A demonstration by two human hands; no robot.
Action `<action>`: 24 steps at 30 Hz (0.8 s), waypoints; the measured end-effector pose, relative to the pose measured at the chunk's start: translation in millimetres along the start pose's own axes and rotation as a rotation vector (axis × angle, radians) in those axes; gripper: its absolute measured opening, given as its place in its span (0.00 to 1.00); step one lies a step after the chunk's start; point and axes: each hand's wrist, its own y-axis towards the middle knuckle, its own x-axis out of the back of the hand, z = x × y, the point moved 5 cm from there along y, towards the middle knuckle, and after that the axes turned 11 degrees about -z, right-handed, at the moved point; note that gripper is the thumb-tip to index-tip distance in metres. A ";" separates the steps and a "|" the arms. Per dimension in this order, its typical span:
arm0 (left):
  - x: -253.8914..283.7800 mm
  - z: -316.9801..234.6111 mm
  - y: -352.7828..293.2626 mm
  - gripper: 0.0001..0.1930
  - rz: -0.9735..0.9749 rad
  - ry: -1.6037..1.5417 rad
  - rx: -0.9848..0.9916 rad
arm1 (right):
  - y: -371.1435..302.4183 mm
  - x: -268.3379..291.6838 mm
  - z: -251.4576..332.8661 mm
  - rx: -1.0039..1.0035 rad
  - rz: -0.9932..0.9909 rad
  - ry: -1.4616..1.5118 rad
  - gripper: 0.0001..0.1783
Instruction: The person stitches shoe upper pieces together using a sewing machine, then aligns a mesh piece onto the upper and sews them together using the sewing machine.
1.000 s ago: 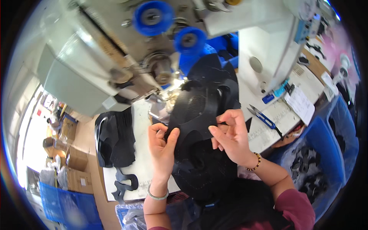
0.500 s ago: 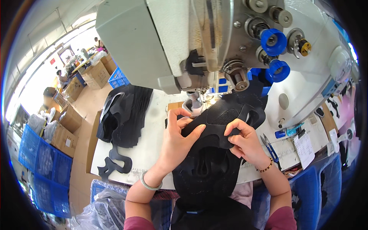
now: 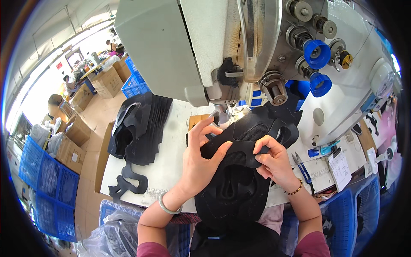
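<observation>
A large black fabric piece with cut-out curves and mesh patches, like a shoe upper (image 3: 251, 132), stretches from beneath the sewing machine head (image 3: 158, 51) down over the table's front edge toward my lap. My left hand (image 3: 198, 160) is at its left side, fingers raised and spread, the thumb tip resting on or just over the fabric. On the other side my right hand (image 3: 275, 160) pinches the edge of the black piece between thumb and bent fingers. The needle area (image 3: 227, 113) lies just beyond my hands, partly hidden by the machine.
A fanned stack of black cut pieces (image 3: 143, 128) lies on the white table (image 3: 173, 128) at left, a loose curved piece (image 3: 128, 182) before it. Thread snips (image 3: 303, 168) and a paper (image 3: 339, 169) lie at right. Blue crates (image 3: 47, 184) and cartons (image 3: 70, 154) stand on the floor.
My left fingers have lifted and spread wider off the fabric. My right hand keeps its pinch. The whole view has shifted slightly, the machine head appearing further right.
</observation>
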 end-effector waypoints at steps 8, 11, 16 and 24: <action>4.7 -1.6 2.1 0.31 -0.025 0.059 -0.007 | -1.2 -3.5 2.9 0.027 0.010 -0.026 0.07; 7.1 -12.3 7.8 0.26 -0.048 0.070 -0.030 | -3.9 -6.6 5.9 0.011 0.000 -0.009 0.07; 10.1 -31.1 29.1 0.07 0.101 0.250 -0.098 | -15.5 -24.1 25.0 -0.085 -0.024 0.127 0.06; 5.4 -34.7 52.9 0.05 0.138 0.302 -0.046 | -7.2 -30.9 36.8 -0.096 -0.098 0.331 0.06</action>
